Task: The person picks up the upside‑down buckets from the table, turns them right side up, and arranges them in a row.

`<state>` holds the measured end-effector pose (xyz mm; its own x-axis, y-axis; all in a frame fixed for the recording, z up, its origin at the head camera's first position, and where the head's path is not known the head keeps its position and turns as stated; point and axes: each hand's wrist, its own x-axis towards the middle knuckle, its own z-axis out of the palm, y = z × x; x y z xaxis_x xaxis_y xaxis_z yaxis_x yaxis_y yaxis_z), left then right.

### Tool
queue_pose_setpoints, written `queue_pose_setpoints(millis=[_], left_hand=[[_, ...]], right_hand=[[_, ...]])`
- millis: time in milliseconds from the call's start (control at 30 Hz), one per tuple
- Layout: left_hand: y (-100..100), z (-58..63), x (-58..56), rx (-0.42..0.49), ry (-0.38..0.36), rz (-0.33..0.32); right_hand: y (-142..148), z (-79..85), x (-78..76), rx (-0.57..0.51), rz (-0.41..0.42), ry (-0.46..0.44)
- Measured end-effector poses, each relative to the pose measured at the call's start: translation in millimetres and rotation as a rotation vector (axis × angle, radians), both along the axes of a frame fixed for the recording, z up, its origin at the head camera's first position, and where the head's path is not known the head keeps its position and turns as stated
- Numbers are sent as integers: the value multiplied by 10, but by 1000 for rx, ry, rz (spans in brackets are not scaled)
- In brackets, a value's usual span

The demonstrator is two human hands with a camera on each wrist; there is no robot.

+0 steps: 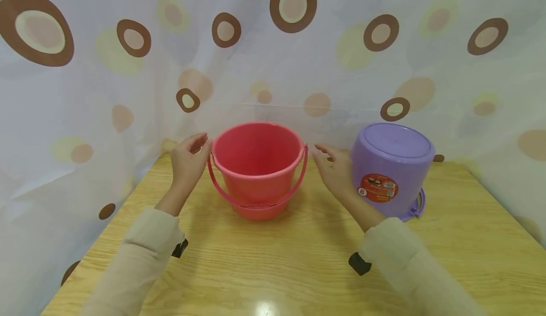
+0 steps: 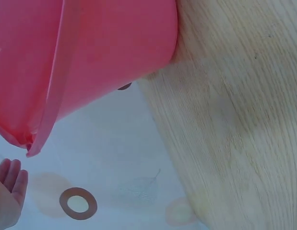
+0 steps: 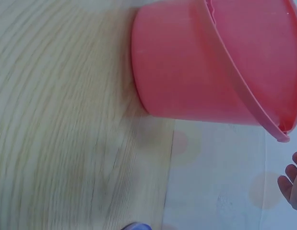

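Observation:
A red bucket (image 1: 256, 193) stands upright on the table, its mouth facing up and its handle (image 1: 260, 206) hanging down at the front. To the left of its rim is my left hand (image 1: 190, 157), fingers loosely bent and holding nothing. The left wrist view has that hand (image 2: 9, 194) a small gap away from the handle's end. My right hand (image 1: 334, 167) is off the rim's right side, between the red bucket and a purple bucket (image 1: 390, 164). In the right wrist view its relaxed fingers (image 3: 288, 178) are apart from the red bucket.
The purple bucket sits upside down at the right, a round red label (image 1: 378, 188) on its side and its handle (image 1: 420, 205) at table level. A patterned sheet (image 1: 264, 60) hangs behind the wooden table (image 1: 264, 264) and along its sides.

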<state>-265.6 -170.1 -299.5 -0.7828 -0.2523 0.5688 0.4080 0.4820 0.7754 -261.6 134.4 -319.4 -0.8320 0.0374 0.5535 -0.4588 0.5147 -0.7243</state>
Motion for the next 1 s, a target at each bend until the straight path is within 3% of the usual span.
queue_pose_setpoints(millis=[367, 500, 733, 1000], left_hand=[[70, -54, 214, -98, 58, -38], [74, -97, 293, -116, 72, -49], [106, -125, 368, -128, 186, -52], [205, -137, 454, -131, 238, -85]], right_hand=[[270, -139, 209, 95, -41, 51], [364, -168, 276, 103, -19, 92], [510, -222, 339, 141, -18, 183], [658, -281, 464, 182, 19, 125]])
